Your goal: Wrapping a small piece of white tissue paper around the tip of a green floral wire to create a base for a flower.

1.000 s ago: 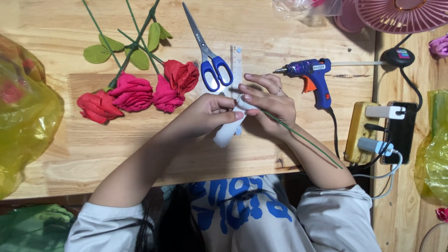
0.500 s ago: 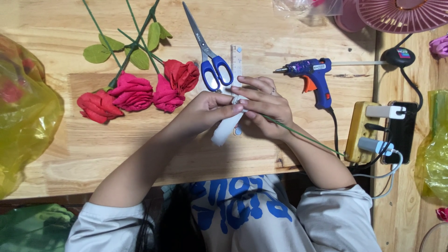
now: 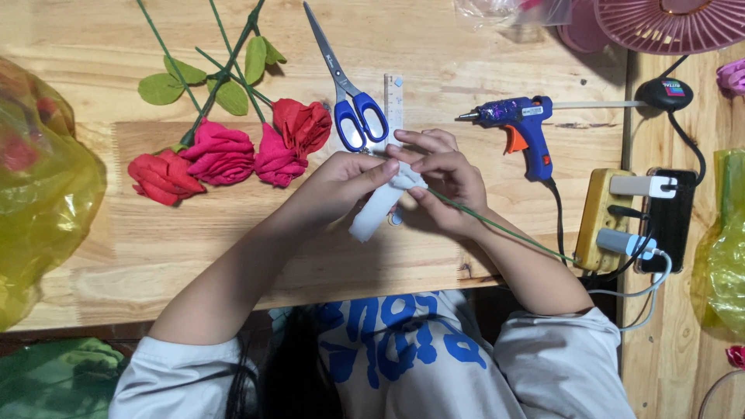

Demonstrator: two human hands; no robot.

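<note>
My left hand pinches the upper end of a white paper strip that hangs down toward the table edge. My right hand grips a thin green wire stem where the strip wraps round its tip; the stem runs off to the lower right past my forearm. Both hands meet over a wooden table, just below blue-handled scissors and a clear ruler.
Several red and pink paper roses with green stems and leaves lie at the left. A blue glue gun rests at the right, beside a yellow power strip with plugs. Yellow plastic bags sit at both sides, and a pink fan at top right.
My fingers have shifted slightly on the white strip, and its hanging end has swung a little. Everything else on the table is as before.
</note>
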